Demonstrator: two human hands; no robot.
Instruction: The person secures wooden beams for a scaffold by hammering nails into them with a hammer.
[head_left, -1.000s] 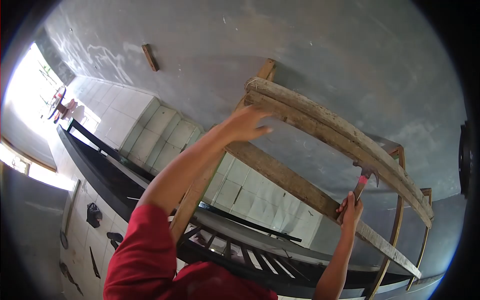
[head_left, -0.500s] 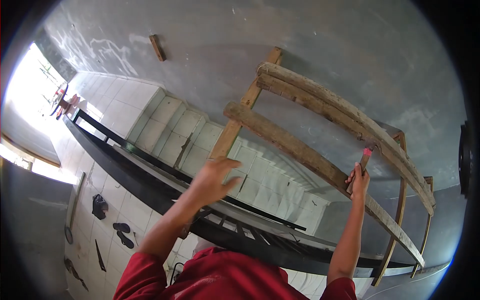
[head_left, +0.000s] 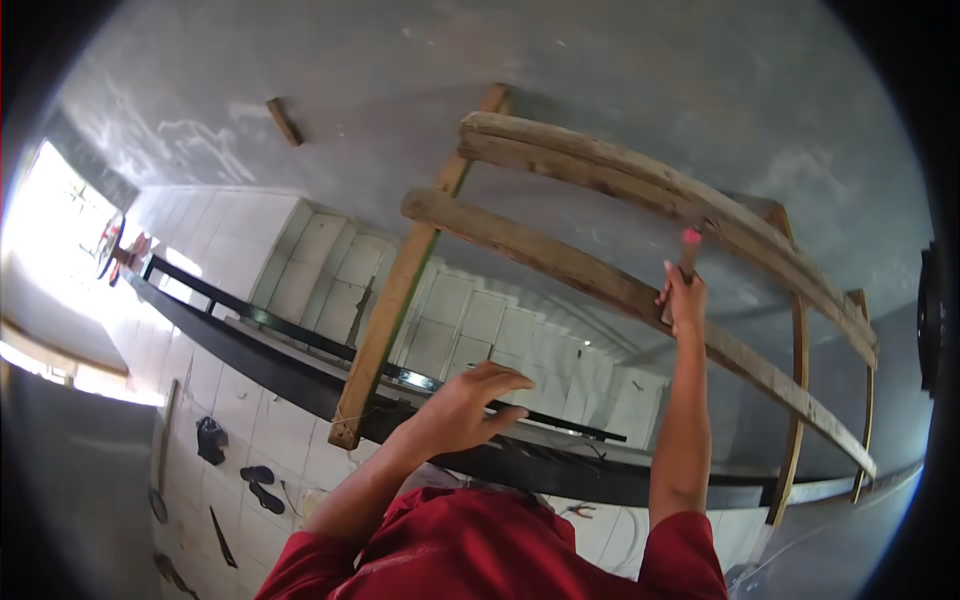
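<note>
My right hand is wrapped around the wooden handle of a hammer, which has a pink band near its upper end. The hammer's head is blurred against the upper wooden beam. Behind that hand runs the lower wooden beam. My left hand is held out in front of my chest, fingers apart and holding nothing, overlapping the black railing in this view. To its left an upright wooden post crosses behind the beams' left ends.
White-tiled stairs descend beyond the railing. On the tiled floor at left lie a black bag, sandals and a handsaw. Pliers lie at lower right. A small wood block sticks to the grey wall.
The view has shifted, with the beams now further left. My left hand has moved right, away from the post, whose lower end now shows. My right hand still grips the hammer.
</note>
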